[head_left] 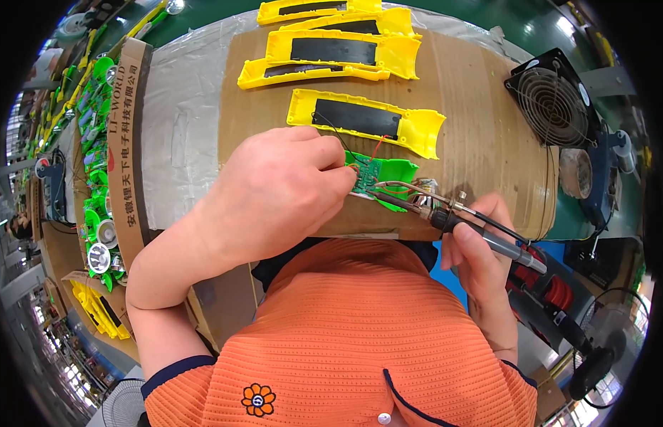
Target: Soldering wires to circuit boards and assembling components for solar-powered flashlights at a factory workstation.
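Observation:
My right hand point(481, 249) grips a soldering iron point(492, 245) with a thin curved metal tube clamped along it. Its tip points left and meets or nearly meets the green circuit board point(367, 174). That board lies in a bright green plastic housing point(399, 169) close to the table's near edge. My left hand point(274, 188) is closed in a pinch at the board's left side; its fingers hide what they hold. Black and red wires run from the board to a black panel point(356, 118) set in a yellow plastic shell point(420, 132) just beyond.
Several yellow shells point(395, 53) with black panels lie stacked farther back on the cardboard sheet point(474, 92). A black fan point(552, 99) stands at the back right, near a roll of tape point(576, 173). At left, a cardboard box wall point(128, 149) borders several green lamp parts point(96, 199).

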The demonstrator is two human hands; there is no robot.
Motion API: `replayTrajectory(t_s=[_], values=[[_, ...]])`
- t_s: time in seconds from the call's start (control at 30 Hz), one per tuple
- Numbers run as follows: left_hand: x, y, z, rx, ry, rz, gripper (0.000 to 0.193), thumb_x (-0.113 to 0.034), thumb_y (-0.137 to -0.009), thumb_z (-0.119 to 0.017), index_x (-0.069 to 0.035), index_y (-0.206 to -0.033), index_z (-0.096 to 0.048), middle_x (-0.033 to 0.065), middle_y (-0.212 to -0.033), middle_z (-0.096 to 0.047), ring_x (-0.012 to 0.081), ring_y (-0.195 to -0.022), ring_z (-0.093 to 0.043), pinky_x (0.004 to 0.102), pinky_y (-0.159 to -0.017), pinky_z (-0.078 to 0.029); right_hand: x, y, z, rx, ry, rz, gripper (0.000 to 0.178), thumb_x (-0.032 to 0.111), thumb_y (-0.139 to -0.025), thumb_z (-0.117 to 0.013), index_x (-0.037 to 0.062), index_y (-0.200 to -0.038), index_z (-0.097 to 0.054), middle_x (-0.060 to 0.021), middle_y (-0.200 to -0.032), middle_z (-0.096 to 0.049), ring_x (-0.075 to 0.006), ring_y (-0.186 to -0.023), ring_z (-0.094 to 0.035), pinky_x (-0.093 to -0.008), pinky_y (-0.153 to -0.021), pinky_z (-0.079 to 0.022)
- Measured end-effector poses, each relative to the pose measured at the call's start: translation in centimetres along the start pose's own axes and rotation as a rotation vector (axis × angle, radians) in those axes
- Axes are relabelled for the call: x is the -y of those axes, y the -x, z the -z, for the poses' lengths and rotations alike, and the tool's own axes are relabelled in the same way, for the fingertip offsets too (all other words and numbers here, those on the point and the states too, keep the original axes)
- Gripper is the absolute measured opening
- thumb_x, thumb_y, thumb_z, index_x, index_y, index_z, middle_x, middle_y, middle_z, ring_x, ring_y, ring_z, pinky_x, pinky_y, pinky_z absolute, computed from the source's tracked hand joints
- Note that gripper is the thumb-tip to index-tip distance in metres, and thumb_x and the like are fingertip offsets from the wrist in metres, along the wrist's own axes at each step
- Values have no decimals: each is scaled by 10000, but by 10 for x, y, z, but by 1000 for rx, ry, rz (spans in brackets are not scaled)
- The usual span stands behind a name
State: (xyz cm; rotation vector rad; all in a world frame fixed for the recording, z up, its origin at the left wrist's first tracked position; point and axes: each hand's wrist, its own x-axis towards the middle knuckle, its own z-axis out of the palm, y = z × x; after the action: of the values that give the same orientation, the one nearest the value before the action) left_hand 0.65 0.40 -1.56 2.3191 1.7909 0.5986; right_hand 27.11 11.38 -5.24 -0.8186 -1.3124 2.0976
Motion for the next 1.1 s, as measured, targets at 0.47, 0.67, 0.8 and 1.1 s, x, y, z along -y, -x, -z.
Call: replayTrajectory(t_s=[0.47, 0.67, 0.8, 1.1], values=[[-3, -4, 4, 48, -30, 42, 93, -68, -754, -715, -68, -826, -656, 56, -809, -617, 254, -743, -633, 370, -635, -539, -4, 2, 0, 29, 48, 50, 228, -19, -894, -645, 3, -1003, -446, -122, -801, -625, -134, -552, -592, -254, -498, -484], [-4, -3, 3, 40, -42, 42, 93, -69, -754, -715, -66, -826, -657, 54, -808, -618, 249, -739, -632, 368, -629, -540, -2, 3, 0, 34, 79, 55, 238, -20, -897, -640, 4, -1017, -436, -126, -794, -623, -140, -541, -591, -256, -489, -482], [-4, -2, 2, 34, -38, 41, 97, -71, -753, -718, -67, -830, -659, 54, -808, -618, 246, -741, -630, 367, -623, -540, 8, 0, 5, -62, -7, 126, 214, 36, -898, -621, 18, -996, -432, -78, -665, -543, -139, -450, -513, -276, -412, -450], [5, -25, 20, -47, -100, 141, 213, -68, -787, -709, -55, -1000, -703, 100, -937, -665, 285, -888, -648, 389, -767, -532, 8, -38, 36, -246, -33, 318, 146, 107, -957, -573, 61, -913, -442, -18, -610, -416, -125, -510, -446, -355, -810, -517]])
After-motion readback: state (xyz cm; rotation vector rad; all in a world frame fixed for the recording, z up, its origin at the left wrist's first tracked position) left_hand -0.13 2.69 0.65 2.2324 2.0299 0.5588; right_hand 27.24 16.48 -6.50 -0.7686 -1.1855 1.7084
